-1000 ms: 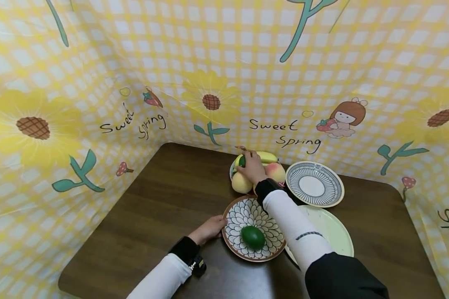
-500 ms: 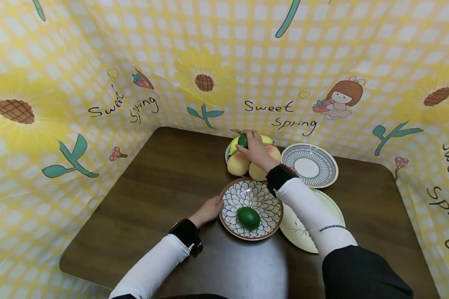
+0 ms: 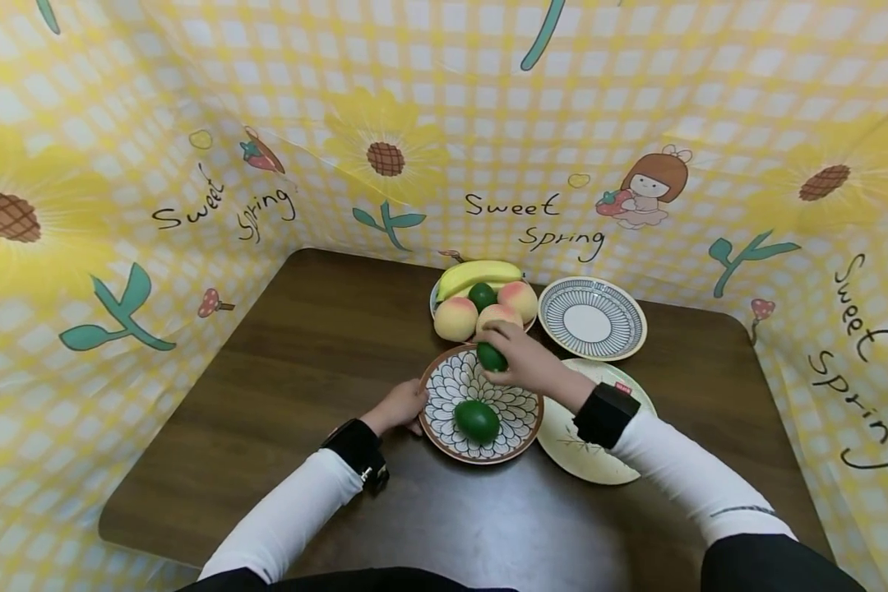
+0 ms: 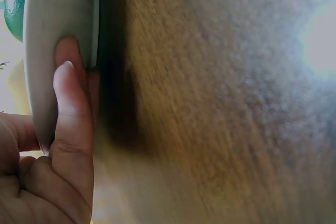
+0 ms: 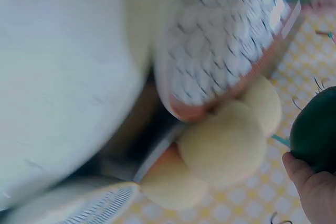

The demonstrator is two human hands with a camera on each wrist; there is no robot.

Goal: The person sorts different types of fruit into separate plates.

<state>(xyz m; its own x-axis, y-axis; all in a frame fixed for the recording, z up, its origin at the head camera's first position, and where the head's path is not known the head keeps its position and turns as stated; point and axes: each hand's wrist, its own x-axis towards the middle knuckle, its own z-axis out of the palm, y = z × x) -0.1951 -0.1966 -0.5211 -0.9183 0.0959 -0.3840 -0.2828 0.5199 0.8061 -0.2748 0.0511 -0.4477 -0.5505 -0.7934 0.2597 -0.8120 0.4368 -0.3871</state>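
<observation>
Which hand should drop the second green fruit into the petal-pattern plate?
Right. The right hand grips the small dark green fruit directly above the brown-rimmed petal-pattern plate. The left hand holds that plate's rim, probably steadying it.

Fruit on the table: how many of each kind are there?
Avocados: 3, one in the right hand at, one on the petal plate, one in the fruit bowl
Peaches: 3
Bananas: 1
Total: 7

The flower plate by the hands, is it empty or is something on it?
Not empty. The flower plate has one green avocado lying on it; the right hand holds a second avocado above its rim.
</observation>
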